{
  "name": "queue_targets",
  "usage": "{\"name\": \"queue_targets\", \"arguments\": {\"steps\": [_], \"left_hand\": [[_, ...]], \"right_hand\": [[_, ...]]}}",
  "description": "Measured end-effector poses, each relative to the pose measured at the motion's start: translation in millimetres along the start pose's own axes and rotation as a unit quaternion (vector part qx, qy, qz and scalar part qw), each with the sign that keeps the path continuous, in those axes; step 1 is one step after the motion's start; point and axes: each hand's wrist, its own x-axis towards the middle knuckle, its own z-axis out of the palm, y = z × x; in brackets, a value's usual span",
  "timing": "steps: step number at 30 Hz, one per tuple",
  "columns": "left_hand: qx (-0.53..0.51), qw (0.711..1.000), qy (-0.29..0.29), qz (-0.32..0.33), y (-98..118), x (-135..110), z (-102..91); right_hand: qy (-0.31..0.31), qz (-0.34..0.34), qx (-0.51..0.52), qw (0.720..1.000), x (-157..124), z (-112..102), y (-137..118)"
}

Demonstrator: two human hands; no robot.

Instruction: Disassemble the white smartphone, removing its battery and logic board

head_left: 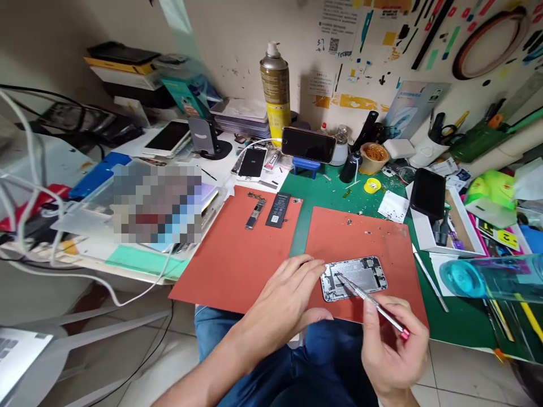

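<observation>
An opened phone housing (360, 278) lies on the right orange mat, its metal inside facing up. My right hand (394, 345) grips a slim silver precision screwdriver (377, 307) with a pinkish-red end cap. The screwdriver slants down to the left, and its tip is over the left part of the housing; whether it touches a screw is too small to tell. Beside the housing's left edge, my left hand (284, 299) is stretched out with fingers extended and thumb apart, holding nothing. Farther left, a phone logic board (255, 210) and a black phone battery (278, 210) lie on the left mat.
Small parts dot the right mat (365, 226). Behind it stand a phone (308, 145) on a blue stand, a spray can (275, 93) and a yellow tub (372, 185). A tray (464, 237), a silver tool (430, 281) and a clear bottle (487, 277) are at right.
</observation>
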Motion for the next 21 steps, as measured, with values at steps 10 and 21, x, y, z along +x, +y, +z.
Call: {"name": "queue_targets", "arguments": {"steps": [10,21], "left_hand": [[-0.001,0.997,0.071,0.024,0.2,17.0,9.0],[-0.008,0.995,0.093,0.029,-3.0,16.7,12.6]], "right_hand": [[-0.026,-0.102,-0.110,0.988,-1.3,11.9,-10.4],[-0.039,-0.124,-0.135,0.982,3.0,17.1,-11.4]]}}
